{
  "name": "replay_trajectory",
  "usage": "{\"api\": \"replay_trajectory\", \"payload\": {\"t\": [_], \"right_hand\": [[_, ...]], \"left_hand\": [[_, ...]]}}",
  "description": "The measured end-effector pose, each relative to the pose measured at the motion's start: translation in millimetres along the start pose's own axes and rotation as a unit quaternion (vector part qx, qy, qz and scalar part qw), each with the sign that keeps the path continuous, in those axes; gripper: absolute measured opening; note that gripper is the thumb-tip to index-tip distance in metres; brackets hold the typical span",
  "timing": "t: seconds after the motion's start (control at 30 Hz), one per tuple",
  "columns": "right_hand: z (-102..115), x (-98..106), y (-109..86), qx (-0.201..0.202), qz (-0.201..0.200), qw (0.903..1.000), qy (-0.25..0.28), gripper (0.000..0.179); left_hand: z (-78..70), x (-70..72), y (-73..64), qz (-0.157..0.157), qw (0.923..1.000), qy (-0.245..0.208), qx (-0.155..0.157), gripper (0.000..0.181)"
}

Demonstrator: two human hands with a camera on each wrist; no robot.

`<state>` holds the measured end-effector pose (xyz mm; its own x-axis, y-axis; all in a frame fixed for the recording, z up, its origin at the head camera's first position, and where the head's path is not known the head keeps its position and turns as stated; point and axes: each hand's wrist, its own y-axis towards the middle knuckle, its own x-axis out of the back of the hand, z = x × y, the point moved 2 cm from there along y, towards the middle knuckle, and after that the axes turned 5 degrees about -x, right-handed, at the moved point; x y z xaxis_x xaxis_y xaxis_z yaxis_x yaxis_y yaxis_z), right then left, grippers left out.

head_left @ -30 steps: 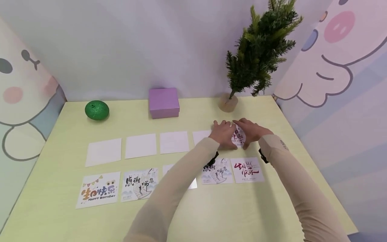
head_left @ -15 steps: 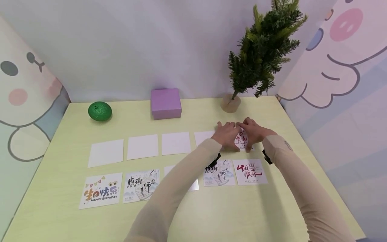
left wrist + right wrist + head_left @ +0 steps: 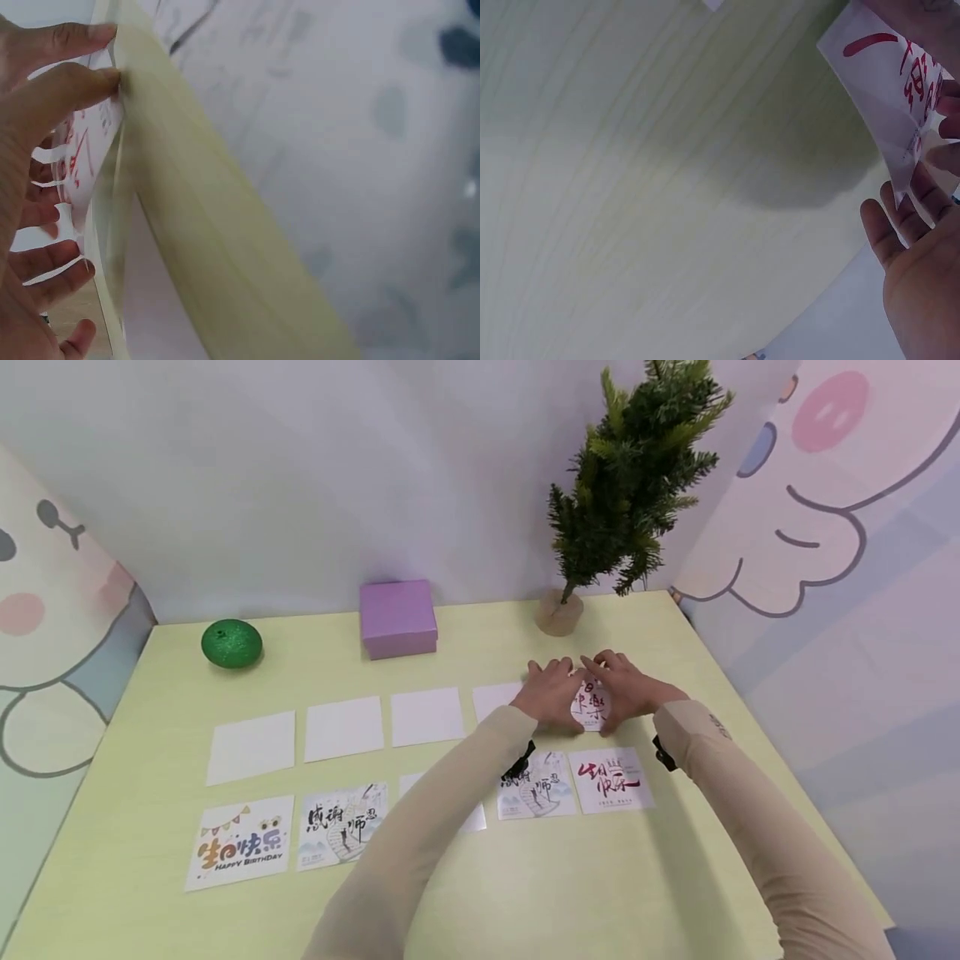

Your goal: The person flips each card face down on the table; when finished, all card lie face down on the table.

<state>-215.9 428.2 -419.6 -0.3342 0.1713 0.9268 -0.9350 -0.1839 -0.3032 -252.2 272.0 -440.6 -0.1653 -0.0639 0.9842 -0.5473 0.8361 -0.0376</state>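
Note:
Between my hands in the head view is a white greeting card (image 3: 591, 703) with red Chinese characters. My left hand (image 3: 551, 695) grips its left side, thumb at the near edge and fingers at the far edge. On the other side my right hand (image 3: 630, 689) holds it the same way, and the two hands nearly meet at the far edge. In the left wrist view, both thumbs lie close together on the near edge of the card (image 3: 90, 150). The right wrist view has a corner of the card (image 3: 877, 82) standing off the table. My hands hide much of the card.
Blank white cards (image 3: 427, 716) lie in a row to the left. Nearer is a row of printed cards (image 3: 611, 781), one partly under my left sleeve. A green ornament (image 3: 232, 643), a purple box (image 3: 398, 618) and a small artificial tree (image 3: 630, 485) stand at the back.
Both hands keep their hold on the red-lettered card in about the same place. The head view has shifted slightly, and a little more of the card's lettering shows.

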Motion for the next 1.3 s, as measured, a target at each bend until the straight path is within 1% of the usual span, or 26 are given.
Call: {"api": "replay_trajectory", "payload": {"t": [0.07,0.17,0.27,0.4,0.53,0.63,0.7,0.8,0.9,0.97,1.0,1.03,1.07,1.17,1.23,1.3], "right_hand": [[0.9,-0.2,-3.2,0.027,-0.025,0.9992,-0.017,0.130],[2.1,0.9,-8.5,0.056,-0.059,0.9964,-0.022,0.132],[2.9,3.1,-14.3,0.067,-0.085,0.9941,-0.013,0.132],[8.8,6.1,-19.2,0.075,-0.101,0.9921,-0.001,0.131],[17.0,8.4,-24.0,0.084,-0.102,0.9913,0.005,0.130],[21.1,9.8,-28.5,0.083,-0.097,0.9918,0.003,0.130],[21.0,12.4,-33.1,0.072,-0.096,0.9926,0.016,0.132],[15.0,18.5,-41.7,0.041,-0.109,0.9913,0.063,0.133],[6.5,22.1,-48.1,0.015,-0.124,0.9841,0.126,0.129],[2.6,20.1,-50.3,0.012,-0.122,0.9802,0.155,0.123],[2.1,18.2,-50.9,0.012,-0.118,0.9784,0.170,0.120],[2.0,15.4,-51.1,0.014,-0.111,0.9774,0.179,0.117],[3.1,12.6,-50.9,0.017,-0.106,0.9760,0.190,0.114],[10.1,5.5,-48.1,0.043,-0.094,0.9703,0.219,0.103],[16.9,3.5,-45.8,0.067,-0.091,0.9651,0.236,0.094],[23.2,2.8,-43.8,0.088,-0.086,0.9594,0.254,0.085]], "left_hand": [[-0.1,-0.2,-0.5,0.000,1.0000,0.004,-0.002,0.102],[0.3,0.1,-1.4,-0.006,0.9998,0.017,-0.004,0.100],[-0.6,2.5,-2.3,-0.021,0.9992,0.033,-0.011,0.103],[-3.1,9.7,-6.5,-0.037,0.9984,0.038,-0.023,0.106],[-8.3,16.4,-10.4,-0.034,0.9980,0.033,-0.041,0.105],[-10.3,18.9,-13.5,-0.028,0.9981,0.028,-0.047,0.107],[-9.6,20.4,-16.0,-0.026,0.9984,0.017,-0.048,0.110],[-5.1,24.1,-19.7,-0.031,0.9983,-0.012,-0.049,0.111],[3.7,30.4,-24.7,-0.047,0.9959,-0.065,-0.042,0.106],[9.1,34.8,-28.4,-0.061,0.9906,-0.118,-0.032,0.102],[11.3,36.8,-30.4,-0.068,0.9856,-0.152,-0.028,0.100],[12.9,38.2,-32.3,-0.074,0.9794,-0.186,-0.025,0.098],[13.9,39.4,-34.0,-0.079,0.9716,-0.222,-0.024,0.097],[13.8,40.6,-37.9,-0.091,0.9465,-0.308,-0.038,0.094],[12.1,40.8,-40.0,-0.094,0.9333,-0.343,-0.048,0.091],[10.2,41.9,-42.2,-0.099,0.9239,-0.366,-0.055,0.089]]}}
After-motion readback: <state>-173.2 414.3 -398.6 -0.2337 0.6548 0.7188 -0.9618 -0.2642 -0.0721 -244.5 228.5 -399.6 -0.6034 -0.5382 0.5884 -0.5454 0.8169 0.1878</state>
